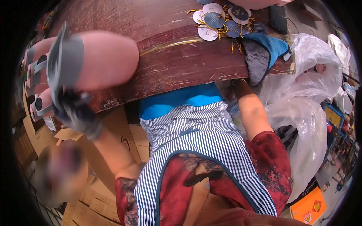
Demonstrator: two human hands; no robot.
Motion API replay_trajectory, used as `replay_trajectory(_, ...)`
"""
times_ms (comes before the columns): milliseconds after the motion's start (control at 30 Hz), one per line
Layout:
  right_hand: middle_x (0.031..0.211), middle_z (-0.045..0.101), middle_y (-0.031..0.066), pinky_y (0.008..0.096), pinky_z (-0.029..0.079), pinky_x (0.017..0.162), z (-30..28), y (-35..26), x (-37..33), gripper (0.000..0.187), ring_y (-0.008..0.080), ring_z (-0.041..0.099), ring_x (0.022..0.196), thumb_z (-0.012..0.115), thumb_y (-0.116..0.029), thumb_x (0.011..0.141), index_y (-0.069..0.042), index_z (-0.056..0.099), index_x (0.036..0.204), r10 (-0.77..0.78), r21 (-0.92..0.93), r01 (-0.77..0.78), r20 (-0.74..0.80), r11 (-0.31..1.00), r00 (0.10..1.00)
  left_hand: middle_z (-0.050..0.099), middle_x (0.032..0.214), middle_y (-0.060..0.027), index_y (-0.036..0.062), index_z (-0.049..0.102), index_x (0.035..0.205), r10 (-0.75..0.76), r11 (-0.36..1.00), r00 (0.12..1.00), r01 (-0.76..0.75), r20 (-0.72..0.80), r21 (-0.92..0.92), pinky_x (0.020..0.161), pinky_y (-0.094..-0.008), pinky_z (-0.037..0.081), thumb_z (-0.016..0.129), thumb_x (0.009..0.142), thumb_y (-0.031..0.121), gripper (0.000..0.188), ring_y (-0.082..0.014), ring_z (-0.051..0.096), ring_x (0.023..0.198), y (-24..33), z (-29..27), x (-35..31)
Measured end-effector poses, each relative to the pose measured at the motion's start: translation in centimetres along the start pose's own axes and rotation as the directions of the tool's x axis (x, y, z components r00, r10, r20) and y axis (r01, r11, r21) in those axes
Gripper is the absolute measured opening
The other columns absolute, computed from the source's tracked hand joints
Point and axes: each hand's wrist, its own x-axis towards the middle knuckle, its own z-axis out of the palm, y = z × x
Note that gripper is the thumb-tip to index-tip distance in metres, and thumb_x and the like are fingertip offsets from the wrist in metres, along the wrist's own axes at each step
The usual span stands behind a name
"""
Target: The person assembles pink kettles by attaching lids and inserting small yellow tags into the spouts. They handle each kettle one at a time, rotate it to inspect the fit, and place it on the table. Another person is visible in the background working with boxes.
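My left hand (pixel 77 113), in a dark and grey glove, holds a pink cap with a grey band (pixel 105 60), which looks like a sun visor, by its grey end. Motion blurs both, and the cap is raised at the table's left side. Beyond it is a stack of similar pink and grey caps (pixel 39 77) with round dark tags. My right hand (pixel 229 89) reaches down below the table's front edge beside clear plastic. The table edge and shadow hide most of its fingers, so I cannot tell what it touches.
On the dark red wooden table (pixel 166 22) lie several round tags (pixel 215 20) with gold strings. A blue and grey cloth piece (pixel 264 52) hangs at the right corner. Clear plastic bags (pixel 301 109) crowd the right side. Cardboard boxes (pixel 113 137) stand at lower left, near a blurred round shape (pixel 62 173).
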Motion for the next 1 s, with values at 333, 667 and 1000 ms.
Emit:
replay_trajectory(333,0.128,0.063,0.0199,0.0465,0.050,0.092,-5.1,-0.4,-6.7,0.072,0.0398,0.062,0.113,0.071,-0.055,0.079,-0.009,0.056,0.132,0.176,0.359,-0.160,-0.013,0.920,0.984,0.062,0.088,-0.0093,-0.0010,0.059,0.112,-0.033,0.967,0.976,0.085,0.213,-0.241,0.063,-0.0285,0.046,0.066,0.096,0.030,0.035,-0.0176,0.059,0.074,4.9,-8.4,-8.0)
replay_trajectory(667,0.128,0.060,0.0187,0.0433,0.053,0.097,-31.1,-8.8,-31.9,0.089,0.0302,0.064,0.112,0.089,-0.005,0.061,0.003,0.045,0.139,-0.064,0.845,0.533,-0.531,0.032,0.845,0.070,0.109,-0.0114,-0.0020,0.064,0.116,-0.162,0.909,0.730,0.373,0.664,-0.188,0.089,-0.0322,0.054,0.081,0.076,0.008,0.045,-0.0201,0.067,0.099,11.9,-6.4,-15.0)
replay_trajectory(1000,0.158,0.028,0.0256,0.0469,0.028,0.116,-35.1,-12.4,-31.0,0.076,0.0390,0.029,0.147,0.083,-0.020,0.069,-0.002,0.056,0.137,-0.873,0.638,0.763,-0.309,0.103,0.376,0.071,0.103,-0.0096,-0.0002,0.067,0.112,0.028,0.941,0.668,0.234,0.743,-0.245,0.087,-0.0299,0.052,0.084,0.075,0.010,0.042,-0.0158,0.067,0.094,9.8,-9.2,-16.1)
